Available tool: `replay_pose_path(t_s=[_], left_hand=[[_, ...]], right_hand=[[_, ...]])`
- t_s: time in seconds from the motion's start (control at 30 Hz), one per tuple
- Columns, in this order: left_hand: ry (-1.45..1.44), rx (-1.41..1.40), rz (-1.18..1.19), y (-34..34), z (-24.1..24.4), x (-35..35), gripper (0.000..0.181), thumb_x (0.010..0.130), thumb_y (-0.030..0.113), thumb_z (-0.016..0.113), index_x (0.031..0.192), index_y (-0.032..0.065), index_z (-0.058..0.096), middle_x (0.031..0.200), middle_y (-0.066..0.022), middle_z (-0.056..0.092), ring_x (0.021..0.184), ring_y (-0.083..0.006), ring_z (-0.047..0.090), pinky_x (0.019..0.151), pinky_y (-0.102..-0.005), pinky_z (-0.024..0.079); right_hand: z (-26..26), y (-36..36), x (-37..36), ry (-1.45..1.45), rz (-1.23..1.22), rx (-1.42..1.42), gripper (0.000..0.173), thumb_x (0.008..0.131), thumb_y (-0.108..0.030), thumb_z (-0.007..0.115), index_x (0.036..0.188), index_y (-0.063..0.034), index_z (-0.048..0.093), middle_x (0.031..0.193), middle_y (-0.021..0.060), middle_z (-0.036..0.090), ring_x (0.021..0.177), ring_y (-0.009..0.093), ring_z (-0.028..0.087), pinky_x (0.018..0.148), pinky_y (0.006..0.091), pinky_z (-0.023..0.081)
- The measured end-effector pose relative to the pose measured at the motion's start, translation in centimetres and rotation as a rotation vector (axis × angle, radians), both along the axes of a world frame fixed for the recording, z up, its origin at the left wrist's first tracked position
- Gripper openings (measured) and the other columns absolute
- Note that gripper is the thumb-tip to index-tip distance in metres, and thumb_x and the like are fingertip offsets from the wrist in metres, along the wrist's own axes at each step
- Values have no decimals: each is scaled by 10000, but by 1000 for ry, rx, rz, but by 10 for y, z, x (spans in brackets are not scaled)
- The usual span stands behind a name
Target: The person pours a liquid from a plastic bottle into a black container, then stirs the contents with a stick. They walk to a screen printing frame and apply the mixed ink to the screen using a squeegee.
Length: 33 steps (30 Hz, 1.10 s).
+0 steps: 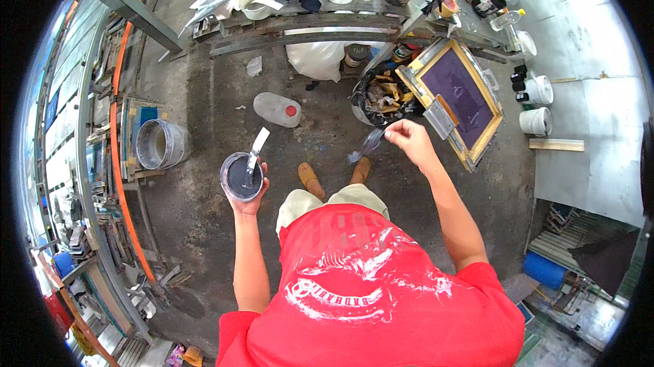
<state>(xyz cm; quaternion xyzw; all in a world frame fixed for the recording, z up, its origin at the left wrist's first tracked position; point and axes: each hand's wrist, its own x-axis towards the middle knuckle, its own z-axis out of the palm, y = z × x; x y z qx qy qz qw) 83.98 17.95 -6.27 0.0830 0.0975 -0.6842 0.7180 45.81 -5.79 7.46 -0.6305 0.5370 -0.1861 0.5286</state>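
My left hand (250,206) holds a round plastic tub (223,179) from beneath and the side. Dark ink (238,175) fills the tub, and a white spatula (259,142) stands slanted in it, its lower part smeared. In my right hand (410,143) a crumpled piece of clear, smudged plastic film (373,143) is pinched between thumb and fingers. The film hangs over the floor, just in front of a black-lined waste bin (361,111) full of yellowish scraps. Right of that bin, a wood-framed printing screen (457,92) leans at a slant, with a metal-handled squeegee (440,117) against it.
A workbench (327,9) across the far side bears tubs, bottles and rags. On the floor lies a translucent jug (273,109) with a red cap. A grey bucket (159,144) stands left, near racks with an orange rail (116,96). White buckets (534,121) line the right wall.
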Motion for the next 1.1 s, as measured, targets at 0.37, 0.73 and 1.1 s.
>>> replay_pose_path(t_s=[0.37,0.73,1.1], left_hand=[[-13,52,-117,-71,53,-50,660,963,567,460,1407,83,521,1387,-244,550,1265,-489,520,884,-655,537],[-156,172,-167,-116,106,-111,562,1024,489,343,1340,94,590,1323,-134,637,1162,-332,643,981,-497,537],[-200,302,-255,-135,149,-121,522,1024,493,363,1291,124,619,1293,-86,653,1181,-267,630,962,-486,539]], right_hand=[[-32,-42,39,-106,22,-238,669,859,-93,732,1470,-86,462,1410,146,562,1165,276,618,1012,402,475],[127,-16,71,535,1062,-1337,319,889,-171,608,1166,-25,662,885,29,620,812,165,626,721,294,497],[217,5,85,781,1215,-1476,359,863,-170,620,1187,-18,658,808,19,553,759,159,578,674,304,462]])
